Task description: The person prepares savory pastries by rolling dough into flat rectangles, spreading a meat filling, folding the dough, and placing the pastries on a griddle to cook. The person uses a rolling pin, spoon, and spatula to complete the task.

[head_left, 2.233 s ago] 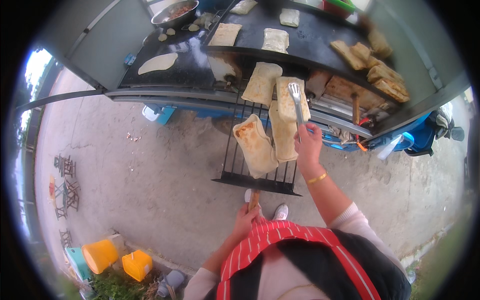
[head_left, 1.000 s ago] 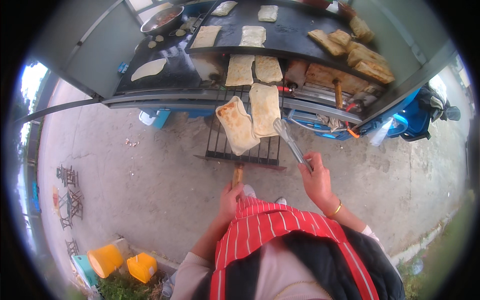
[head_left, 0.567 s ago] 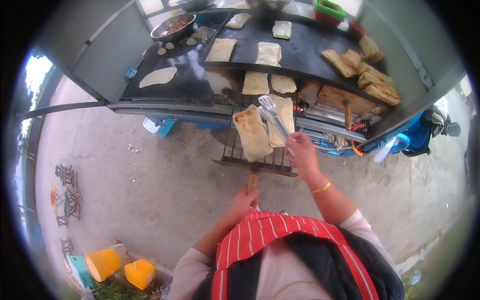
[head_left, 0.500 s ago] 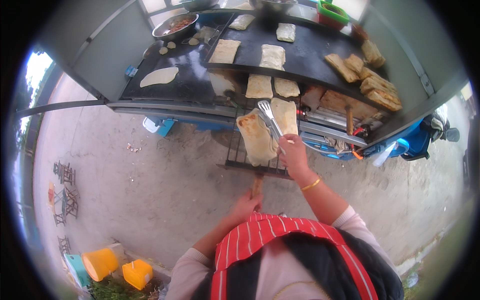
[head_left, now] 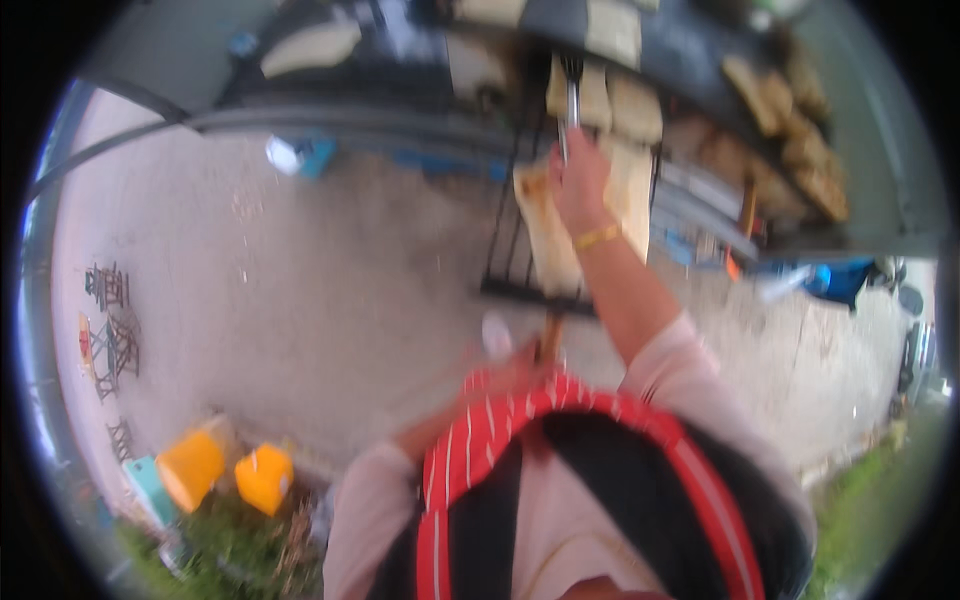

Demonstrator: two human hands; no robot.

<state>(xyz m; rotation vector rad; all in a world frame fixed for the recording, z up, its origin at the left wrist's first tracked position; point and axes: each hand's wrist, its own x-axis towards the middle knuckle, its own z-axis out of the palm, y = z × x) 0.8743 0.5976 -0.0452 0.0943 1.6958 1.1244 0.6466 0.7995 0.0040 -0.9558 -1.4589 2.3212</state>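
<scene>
My right hand (head_left: pixel 582 180) is closed around metal tongs (head_left: pixel 573 102). The tongs point away from me, their tips over a flatbread (head_left: pixel 592 98) at the far part of a wire rack (head_left: pixel 508 225). A large pale flatbread with a browned corner (head_left: pixel 548 235) lies nearer on the rack. Another one (head_left: pixel 628 190) sits to its right, partly behind my hand and wrist. My left hand (head_left: pixel 515 372), smeared by motion, is at the rack's wooden handle (head_left: pixel 551 338) and appears wrapped around it. A fourth flatbread (head_left: pixel 635 108) rests beside the far one.
Above the rack is a dark griddle (head_left: pixel 680 50) with more breads. Browned, folded breads (head_left: pixel 810 150) are stacked at its right. A flat dough piece (head_left: pixel 312 48) lies on the left surface. Yellow containers (head_left: pixel 192 468) stand at lower left on the concrete ground (head_left: pixel 350 270).
My right hand has reached forward with the tongs, from the near flatbreads to the far one. The whole view has shifted and blurred. My left hand stays by the handle.
</scene>
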